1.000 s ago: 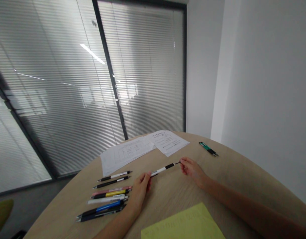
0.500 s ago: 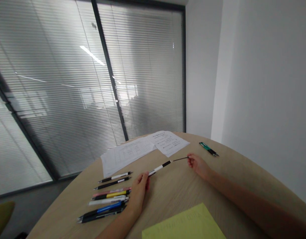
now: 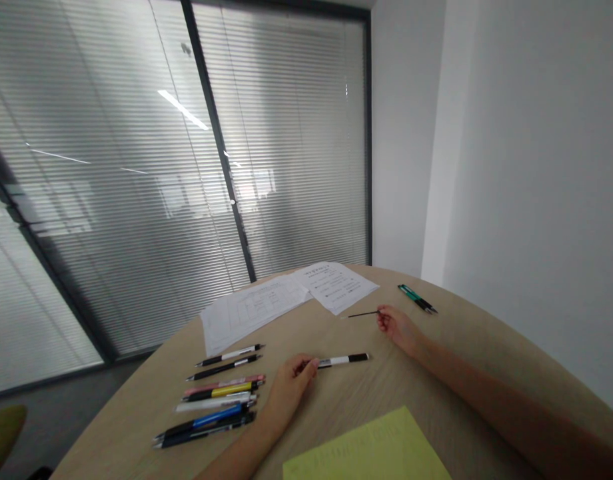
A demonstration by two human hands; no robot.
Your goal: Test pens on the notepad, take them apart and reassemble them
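Observation:
My left hand [image 3: 290,381] rests on the round wooden table [image 3: 466,347] and pinches one end of a white and black pen barrel [image 3: 342,360], which lies low and points right. My right hand [image 3: 395,326] is farther back and holds a thin dark refill [image 3: 364,314] by its end; the refill sticks out to the left, clear of the barrel. Left of my left hand lies a row of several pens [image 3: 216,396] in black, pink, yellow, white and blue.
Two printed white sheets [image 3: 286,297] lie at the table's far side. A green pen and a dark pen [image 3: 417,299] lie together at the back right. A yellow sheet [image 3: 366,453] sits at the near edge. Glass walls with blinds stand behind.
My right hand has drawn the thin refill out of the barrel and moved it back and right. My left hand has lowered the barrel towards the table.

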